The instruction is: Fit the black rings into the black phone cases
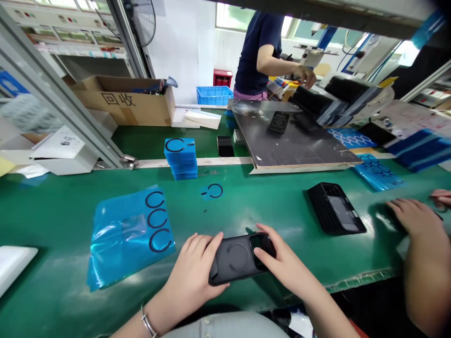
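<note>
Between my two hands is a black phone case (235, 257), tilted above the green bench, its inner side with a ring-shaped recess facing up. My left hand (193, 267) wraps around its left end. My right hand (282, 263) grips the other end, thumb at the camera opening. To the left lies a blue film sheet (123, 234) bearing several black open rings (159, 240). Beyond the case, a small blue film piece with one black ring (214, 190) rests on the bench. A stack of black phone cases (336, 209) stands to the right.
A stack of blue film pieces (181, 159) and a phone (225, 146) are further back. A dark board (299, 141) holds another case. At the right edge, a co-worker's arm (423, 234) reaches over the bench. Another person (259, 51) stands behind, near a cardboard box (123, 101).
</note>
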`<state>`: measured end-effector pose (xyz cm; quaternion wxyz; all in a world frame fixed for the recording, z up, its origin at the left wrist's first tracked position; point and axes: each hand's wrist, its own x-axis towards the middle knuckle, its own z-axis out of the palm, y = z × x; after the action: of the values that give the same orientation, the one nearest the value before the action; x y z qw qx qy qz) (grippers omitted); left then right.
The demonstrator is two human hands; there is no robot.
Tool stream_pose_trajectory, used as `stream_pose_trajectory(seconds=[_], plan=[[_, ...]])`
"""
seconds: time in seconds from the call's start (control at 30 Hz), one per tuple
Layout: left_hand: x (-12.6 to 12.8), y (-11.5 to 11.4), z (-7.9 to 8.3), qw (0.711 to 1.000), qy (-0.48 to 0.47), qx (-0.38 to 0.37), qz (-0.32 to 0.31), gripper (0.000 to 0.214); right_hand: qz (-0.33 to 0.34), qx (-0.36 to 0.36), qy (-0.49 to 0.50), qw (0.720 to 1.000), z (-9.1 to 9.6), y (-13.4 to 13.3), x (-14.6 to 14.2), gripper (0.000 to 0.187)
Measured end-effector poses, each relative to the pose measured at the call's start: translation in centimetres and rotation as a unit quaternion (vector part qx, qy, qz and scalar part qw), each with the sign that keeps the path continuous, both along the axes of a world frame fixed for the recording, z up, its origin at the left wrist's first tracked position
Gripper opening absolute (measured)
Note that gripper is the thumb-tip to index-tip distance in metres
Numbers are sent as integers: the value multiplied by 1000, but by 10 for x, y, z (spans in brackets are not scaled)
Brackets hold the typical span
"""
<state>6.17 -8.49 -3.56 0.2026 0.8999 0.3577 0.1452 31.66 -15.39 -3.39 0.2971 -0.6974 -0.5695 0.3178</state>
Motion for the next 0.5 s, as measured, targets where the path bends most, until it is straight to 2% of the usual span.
stream_pose_trajectory(seconds=[0.1, 0.2, 0.3, 0.37, 0.43, 0.5], plan=[[-5, -2, 4, 999, -11, -35, 3, 100, -17, 13, 62, 998, -5, 2, -5, 42], [-15, 0, 12, 987, -54, -149, 5, 96, -22, 33, 113, 993, 2, 7, -12, 30], [-21, 11, 21, 944, -136, -300, -6, 70, 18, 44, 165, 985, 18, 18, -22, 24], [-27, 21, 26, 913, -180, -364, -23, 59, 69, 43, 173, 982, 32, 34, -27, 28], [-41, 31, 29, 903, -210, -374, -8, 52, 133, 61, 118, 982, 44, 60, -23, 41], [-68, 41, 30, 919, -228, -310, 80, 47, 159, 96, 0, 983, 55, 98, -7, 54]])
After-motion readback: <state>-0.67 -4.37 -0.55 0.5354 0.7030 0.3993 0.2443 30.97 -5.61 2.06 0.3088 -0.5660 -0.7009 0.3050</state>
